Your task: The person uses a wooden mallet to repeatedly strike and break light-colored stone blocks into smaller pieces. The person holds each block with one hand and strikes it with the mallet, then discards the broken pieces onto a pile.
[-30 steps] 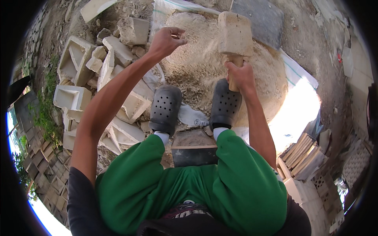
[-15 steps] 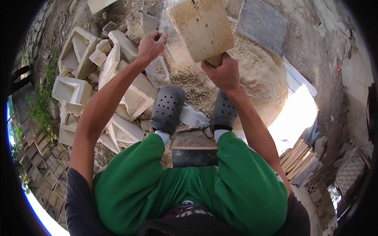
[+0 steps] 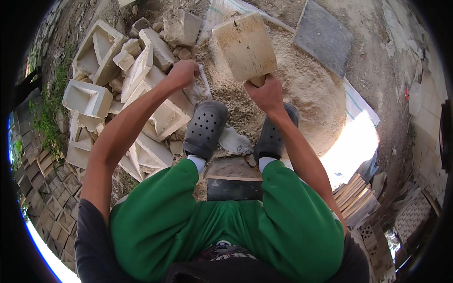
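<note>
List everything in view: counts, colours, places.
Mallet: 1, pale tan, upper centre
Powdery heap: 1, beige, centre
Sheet: 1, white, under powdery heap
Slab: 1, dark grey, upper right
Broken cast pieces: many, off-white, left
Scrap: 1, white, between shoes
Block: 1, dark-faced, centre
Stacked boards: several, tan, lower right
Plants: uncounted, green, left
Shoes: 2, grey, centre
Trousers: 1 pair, green, lower centre
Left hand: 1, bare, near broken cast pieces
Right hand: 1, bare, gripping mallet

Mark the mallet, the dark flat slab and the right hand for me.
Mallet (image 3: 246, 47): head view, broad face of its block.
Dark flat slab (image 3: 324, 38): head view, middle of its upper face.
Right hand (image 3: 266, 95): head view, back of the hand.
</note>
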Tool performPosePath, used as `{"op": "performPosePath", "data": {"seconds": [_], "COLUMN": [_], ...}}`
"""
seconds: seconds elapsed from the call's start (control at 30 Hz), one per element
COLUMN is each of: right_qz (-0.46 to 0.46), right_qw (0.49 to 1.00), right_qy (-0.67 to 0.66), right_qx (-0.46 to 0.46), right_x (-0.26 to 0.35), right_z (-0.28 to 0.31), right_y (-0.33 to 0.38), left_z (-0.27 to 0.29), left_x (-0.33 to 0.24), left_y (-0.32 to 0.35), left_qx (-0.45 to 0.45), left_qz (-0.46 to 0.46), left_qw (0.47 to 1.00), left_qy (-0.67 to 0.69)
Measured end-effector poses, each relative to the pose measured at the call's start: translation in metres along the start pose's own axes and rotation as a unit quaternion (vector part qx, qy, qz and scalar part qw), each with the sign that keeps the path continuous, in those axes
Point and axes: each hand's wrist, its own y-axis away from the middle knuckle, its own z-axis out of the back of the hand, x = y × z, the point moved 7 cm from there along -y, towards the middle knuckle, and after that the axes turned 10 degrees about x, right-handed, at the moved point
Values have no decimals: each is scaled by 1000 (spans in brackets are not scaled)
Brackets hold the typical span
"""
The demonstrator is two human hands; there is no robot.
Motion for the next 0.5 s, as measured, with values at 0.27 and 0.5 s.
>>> {"op": "performPosePath", "data": {"seconds": [0.27, 0.5], "right_qz": [-105, -21], "right_qw": [992, 1000], "right_qy": [7, -9], "right_qx": [75, 18], "right_x": [-3, -20], "right_z": [9, -2], "right_y": [6, 2], "left_z": [-15, -17], "left_x": [-14, -18], "left_y": [11, 7], "left_qx": [-88, -86], "left_qz": [-4, -32], "left_qw": [995, 995], "left_qy": [-46, -40]}}
